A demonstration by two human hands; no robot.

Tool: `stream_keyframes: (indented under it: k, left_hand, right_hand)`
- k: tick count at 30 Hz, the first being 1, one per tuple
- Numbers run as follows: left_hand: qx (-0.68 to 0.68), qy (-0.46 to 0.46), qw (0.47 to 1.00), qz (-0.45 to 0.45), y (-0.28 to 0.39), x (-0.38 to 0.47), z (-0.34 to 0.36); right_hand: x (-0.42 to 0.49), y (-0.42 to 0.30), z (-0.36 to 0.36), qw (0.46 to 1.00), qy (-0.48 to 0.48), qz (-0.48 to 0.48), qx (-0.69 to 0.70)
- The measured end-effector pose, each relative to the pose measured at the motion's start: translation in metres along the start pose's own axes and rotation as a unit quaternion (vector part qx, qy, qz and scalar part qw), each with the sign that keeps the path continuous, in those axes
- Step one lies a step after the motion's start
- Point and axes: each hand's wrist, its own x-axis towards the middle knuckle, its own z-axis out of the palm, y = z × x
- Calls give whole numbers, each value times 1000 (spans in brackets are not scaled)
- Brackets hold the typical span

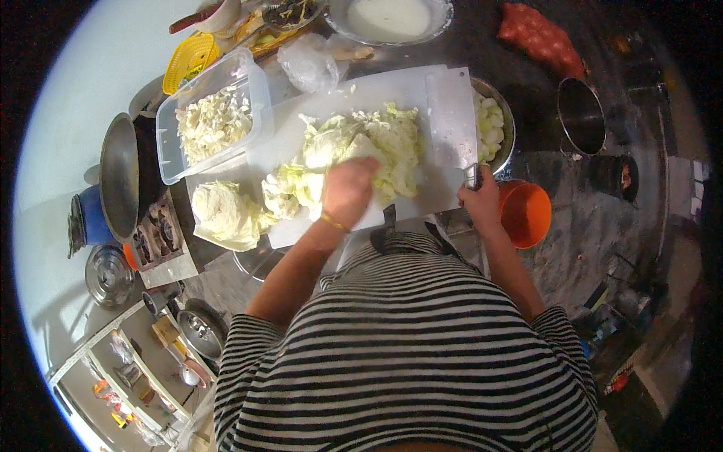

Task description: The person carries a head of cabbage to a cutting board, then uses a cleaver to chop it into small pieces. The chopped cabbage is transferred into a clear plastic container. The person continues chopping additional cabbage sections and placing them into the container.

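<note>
On a white cutting board (390,85) lies a pile of pale green cabbage leaves (395,147). My left hand (351,189) is on the near side of this pile, blurred, with its fingers curled over leaves; whether it grips any I cannot tell. My right hand (480,198) holds the handle of a cleaver (452,118), whose broad blade lies over the right part of the board. Loose cabbage pieces (285,192) sit left of my left hand. A partly peeled cabbage head (223,209) rests at the board's left end.
Chopped cabbage fills part of a clear plastic container (260,107) at the back left. A metal bowl (511,127) of cut pieces stands under the board's right edge, near an orange bucket (525,214). Behind are a plastic bag (309,65), a basin (390,20) and a red mesh sack (536,39).
</note>
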Motion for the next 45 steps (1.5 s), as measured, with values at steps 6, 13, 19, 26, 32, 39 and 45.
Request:
stream_keyframes:
  k: [6,13,19,26,32,39,45]
  left_hand:
    - [211,-230,937,154,29,10,53]
    - [134,-263,946,131,1,20,55]
    - [-114,17,971,-209,0,19,29]
    - [-151,108,914,-362,-11,8,8]
    - [-152,82,890,-422,-4,-6,2]
    - [82,-27,994,-69,0,-34,1]
    - [198,-90,973,-73,1,-52,19]
  right_hand:
    - [6,17,-2,996,25,-12,-83]
    - [2,39,-7,998,22,17,-65]
    - [-1,35,-7,997,49,16,-64]
    - [-4,18,2,994,-8,8,-113]
    - [-12,12,13,992,-57,-18,-114]
    - [-19,27,28,989,-90,-42,-112]
    - [-30,20,39,977,-100,-76,-171]
